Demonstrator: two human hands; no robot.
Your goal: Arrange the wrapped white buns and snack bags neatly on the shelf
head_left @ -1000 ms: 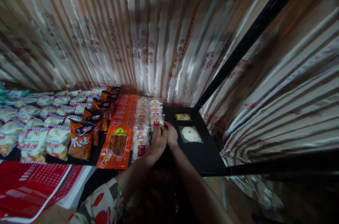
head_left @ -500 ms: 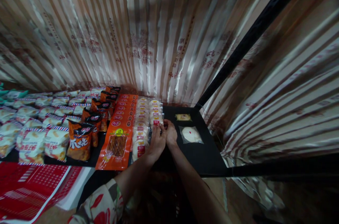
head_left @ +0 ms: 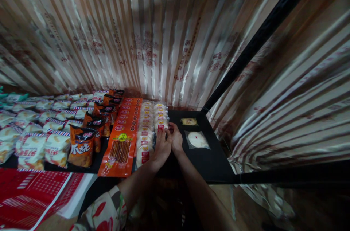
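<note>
My left hand [head_left: 162, 148] is at the near end of a row of clear packets [head_left: 160, 116] holding round white food, with red and yellow labels. Its fingers are bent onto the nearest packet [head_left: 161, 127]. My right hand [head_left: 176, 139] is close beside it, fingers curled against the right side of the same packet. Both hands partly cover that packet's lower edge. A parallel row of like packets [head_left: 145, 143] lies just left of my left hand, overlapping one another. To the right of my right hand are a flat clear packet with a white disc [head_left: 197, 139] and a small yellowish packet [head_left: 189, 121].
The black tabletop [head_left: 210, 165] ends at the right by a dark slanting pole [head_left: 240, 52]. Leftward lie orange snack packs [head_left: 120, 151], upright brown-orange bags [head_left: 80, 147] and several white bags [head_left: 56, 149]. A red basket [head_left: 32, 194] stands in front; a pleated curtain [head_left: 153, 23] hangs behind.
Both hands stay at the near packet of the right row, with only a very slight shift of the fingers. The view has barely moved.
</note>
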